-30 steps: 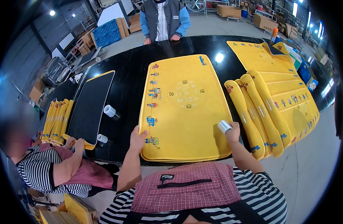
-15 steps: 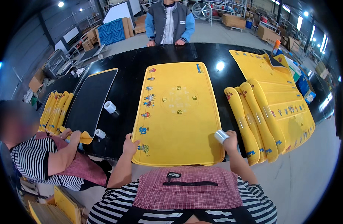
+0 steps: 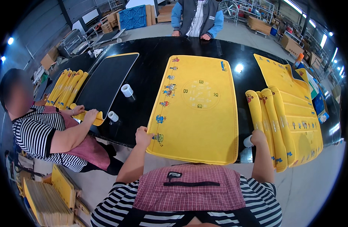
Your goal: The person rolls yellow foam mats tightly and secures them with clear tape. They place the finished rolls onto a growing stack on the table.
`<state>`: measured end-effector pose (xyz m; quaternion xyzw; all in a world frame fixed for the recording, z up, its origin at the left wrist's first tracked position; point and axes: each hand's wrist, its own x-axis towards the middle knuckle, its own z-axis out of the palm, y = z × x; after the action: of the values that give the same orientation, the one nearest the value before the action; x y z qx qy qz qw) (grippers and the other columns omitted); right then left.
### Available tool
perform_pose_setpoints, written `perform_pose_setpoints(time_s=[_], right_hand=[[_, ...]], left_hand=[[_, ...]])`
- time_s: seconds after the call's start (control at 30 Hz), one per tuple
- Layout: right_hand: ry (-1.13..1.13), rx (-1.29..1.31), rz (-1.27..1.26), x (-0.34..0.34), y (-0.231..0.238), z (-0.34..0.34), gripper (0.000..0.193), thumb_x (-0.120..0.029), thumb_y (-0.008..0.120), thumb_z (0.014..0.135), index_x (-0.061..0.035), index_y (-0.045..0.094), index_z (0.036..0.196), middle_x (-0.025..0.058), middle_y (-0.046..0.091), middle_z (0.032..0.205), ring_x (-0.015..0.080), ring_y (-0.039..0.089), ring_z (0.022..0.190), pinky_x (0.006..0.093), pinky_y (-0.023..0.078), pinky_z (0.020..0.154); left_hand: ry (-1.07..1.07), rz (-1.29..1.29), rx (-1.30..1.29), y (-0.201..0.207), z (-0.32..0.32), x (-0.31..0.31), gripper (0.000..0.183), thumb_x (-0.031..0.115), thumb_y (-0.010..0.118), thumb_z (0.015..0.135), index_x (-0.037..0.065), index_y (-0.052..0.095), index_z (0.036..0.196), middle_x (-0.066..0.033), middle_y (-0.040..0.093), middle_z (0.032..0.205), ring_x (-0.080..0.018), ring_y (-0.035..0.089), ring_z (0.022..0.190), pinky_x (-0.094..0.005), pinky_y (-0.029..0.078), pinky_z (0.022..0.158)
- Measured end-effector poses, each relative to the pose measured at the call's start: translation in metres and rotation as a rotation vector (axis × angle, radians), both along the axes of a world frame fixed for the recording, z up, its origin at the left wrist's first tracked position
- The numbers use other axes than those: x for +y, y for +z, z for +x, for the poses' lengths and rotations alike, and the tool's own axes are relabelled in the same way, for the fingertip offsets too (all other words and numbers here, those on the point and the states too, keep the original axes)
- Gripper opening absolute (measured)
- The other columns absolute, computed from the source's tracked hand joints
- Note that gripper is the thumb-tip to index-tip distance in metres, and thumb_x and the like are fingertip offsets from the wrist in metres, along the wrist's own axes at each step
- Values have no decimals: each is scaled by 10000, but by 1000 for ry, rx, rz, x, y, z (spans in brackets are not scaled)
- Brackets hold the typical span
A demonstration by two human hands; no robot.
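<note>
A yellow mat (image 3: 196, 125) printed with cartoon figures lies flat on the black table in front of me. My left hand (image 3: 143, 137) is closed on its left edge near the front corner. At the right of the mat, close to the table's front edge, my right hand (image 3: 259, 137) is wrapped around a roll of tape (image 3: 248, 141), whose whitish side shows; I cannot tell whether the roll touches the table. Just beyond that hand lie several rolled yellow mats (image 3: 270, 125), side by side.
Flat yellow mats (image 3: 308, 130) are spread at the right. Two more tape rolls (image 3: 126, 90) stand left of my mat. A co-worker (image 3: 53, 132) at the left rolls a dark-backed mat (image 3: 107, 81). Another person (image 3: 198, 19) stands across the black table (image 3: 151, 68).
My right hand has moved right with the tape roll, away from the mat's right edge toward the rolled mats. My left hand stays at the mat's left edge. The view has shifted.
</note>
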<state>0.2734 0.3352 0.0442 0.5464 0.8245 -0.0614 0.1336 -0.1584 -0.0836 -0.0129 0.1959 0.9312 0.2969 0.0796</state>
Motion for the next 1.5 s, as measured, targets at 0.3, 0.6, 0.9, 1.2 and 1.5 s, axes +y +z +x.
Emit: perform_pose_setpoints(time_s=[0.3, 0.6, 0.9, 1.2, 1.5], right_hand=[[373, 908, -306, -98, 52, -76, 364, -174, 784, 903, -7, 712, 1219, 176, 743, 1022, 240, 734, 888, 339, 575, 824], [407, 905, -763, -145, 45, -212, 399, -147, 596, 1019, -15, 608, 1395, 136, 721, 1073, 213, 675, 943, 373, 550, 833], [155, 1589, -1256, -166, 106, -249, 449, -62, 524, 1043, -2, 498, 1487, 107, 635, 1359, 220, 606, 1217, 356, 460, 1086], [-383, 1755, -1329, -96, 192, -369, 217, -78, 589, 977, -41, 614, 1190, 82, 620, 907, 193, 574, 724, 378, 521, 708], [795, 2131, -618, -21, 347, -257, 719, -27, 557, 974, -58, 299, 1644, 127, 521, 1508, 232, 527, 1326, 331, 422, 1108]], left_hand=[[-358, 73, -27, 68, 52, 13, 445, 107, 746, 847, 29, 608, 1263, -214, 656, 1269, -390, 643, 1170, -468, 523, 962], [-884, 342, 3, 91, 142, 73, 627, 48, 653, 844, 30, 528, 1458, -231, 586, 1387, -417, 550, 1314, -457, 431, 1139], [-517, 508, -549, 8, 173, 50, 565, 177, 726, 951, -9, 498, 1433, -191, 663, 1273, -279, 650, 1184, -377, 510, 1004], [-699, 205, 1, -12, 138, 177, 456, 343, 705, 976, 11, 643, 1282, -147, 724, 1127, -282, 711, 990, -376, 574, 859], [-288, 498, 801, 278, -136, 213, 238, 25, 626, 926, 22, 618, 1164, -197, 599, 1108, -375, 611, 1043, -394, 518, 966]])
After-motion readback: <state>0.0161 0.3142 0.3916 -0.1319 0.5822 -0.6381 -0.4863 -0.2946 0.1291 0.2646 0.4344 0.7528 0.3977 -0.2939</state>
